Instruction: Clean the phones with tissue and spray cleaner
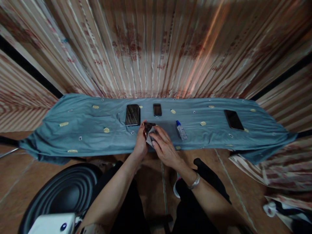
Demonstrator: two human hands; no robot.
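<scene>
My left hand (pixel 140 140) grips the small phone (pixel 148 126) by its edge, fingers clamped, tilting it up off the table (pixel 80 130). My right hand (pixel 163 147) presses a grey cloth (pixel 151 135) flat against its screen, spray bottle (pixel 181 130) just beside.

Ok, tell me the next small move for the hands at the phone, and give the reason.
Probably keep rubbing the cloth across the phone. The left hand grips the phone at its edge, the right hand presses the cloth on its screen, and part of the dark glass is uncovered beyond the cloth.
</scene>
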